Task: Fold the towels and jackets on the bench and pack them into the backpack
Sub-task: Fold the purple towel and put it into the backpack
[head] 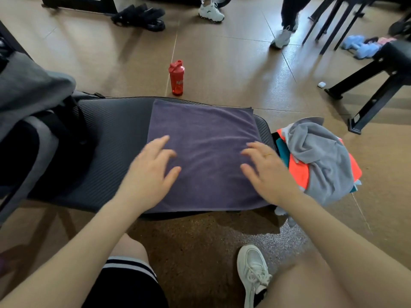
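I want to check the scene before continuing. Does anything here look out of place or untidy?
Mostly tidy: the purple towel lies flat and folded on the bench. Two things stand out: the heap of clothes at the bench's right end is crumpled and hangs over the edge, and a red bottle stands alone on the floor behind the bench.

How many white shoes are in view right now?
3. One white sneaker is by the wearer's leg at the bottom; another stands on the floor at top centre; a third is at top right. Others may be hidden behind legs.
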`<action>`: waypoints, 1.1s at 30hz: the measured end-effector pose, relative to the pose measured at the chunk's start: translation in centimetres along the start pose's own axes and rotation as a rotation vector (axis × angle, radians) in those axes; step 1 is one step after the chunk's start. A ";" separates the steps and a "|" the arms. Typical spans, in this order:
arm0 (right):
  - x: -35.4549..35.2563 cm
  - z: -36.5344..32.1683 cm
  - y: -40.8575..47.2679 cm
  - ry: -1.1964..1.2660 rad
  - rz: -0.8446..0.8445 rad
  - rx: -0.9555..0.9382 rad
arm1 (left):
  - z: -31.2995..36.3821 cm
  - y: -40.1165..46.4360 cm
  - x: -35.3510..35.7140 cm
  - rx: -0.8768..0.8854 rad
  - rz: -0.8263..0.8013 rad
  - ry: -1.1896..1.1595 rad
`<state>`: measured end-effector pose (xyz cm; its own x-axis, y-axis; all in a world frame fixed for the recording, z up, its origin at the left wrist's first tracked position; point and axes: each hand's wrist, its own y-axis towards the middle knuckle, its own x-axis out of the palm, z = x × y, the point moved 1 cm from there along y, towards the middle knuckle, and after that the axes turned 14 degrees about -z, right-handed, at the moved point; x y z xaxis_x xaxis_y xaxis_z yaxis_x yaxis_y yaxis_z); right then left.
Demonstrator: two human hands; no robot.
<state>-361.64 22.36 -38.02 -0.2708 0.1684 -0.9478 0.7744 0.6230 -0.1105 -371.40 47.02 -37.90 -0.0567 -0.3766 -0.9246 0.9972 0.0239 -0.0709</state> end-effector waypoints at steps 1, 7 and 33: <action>0.9 -1.0 0.8 -0.036 -0.088 -0.100 | 0.7 0.8 0.7 0.061 -0.086 0.035; 4.1 -0.4 1.7 -0.244 -0.320 -0.061 | -1.2 1.2 3.5 -0.048 -0.335 0.261; 1.1 4.7 -4.4 0.260 0.043 -0.093 | -3.5 -3.8 2.6 0.269 -0.120 -0.089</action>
<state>-362.65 16.25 -40.00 -0.3857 0.3789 -0.8412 0.7356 0.6767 -0.0325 -375.54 49.20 -41.36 -0.1817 -0.4414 -0.8787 0.9615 -0.2673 -0.0646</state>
